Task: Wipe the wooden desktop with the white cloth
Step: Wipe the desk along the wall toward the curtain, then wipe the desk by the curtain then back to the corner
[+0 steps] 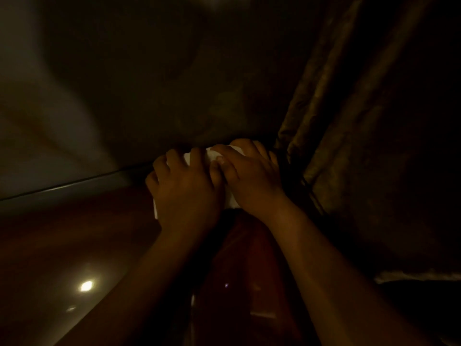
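Your left hand (185, 193) lies palm down on the crumpled white cloth (230, 199), fingers spread and curled a little over its far edge, pressing it flat rather than gripping it in a fist. Your right hand (252, 181) sits just beside it, touching it at the thumb side, also palm down on the cloth with its fingers bent over the far end. Whether either hand pinches the fabric underneath you cannot tell, since the light is very dim. Only small parts of the cloth show: a strip between the two hands, a bit past the knuckles, and a sliver under the left wrist.

The cloth rests on the glossy reddish-brown wooden desktop (82, 236), at its far right corner, close against the wall. Your bare forearms run back from there across the wood toward you. A small bright reflection of a lamp (86, 285) shines on the desktop well to the left of your left forearm.

Behind the desk's back edge rises a plain pale wall (50, 121), mostly in shadow. To the right of your right hand hangs a heavy dark patterned curtain (336, 108) in folds, its nearest fold just beside your right fingers.
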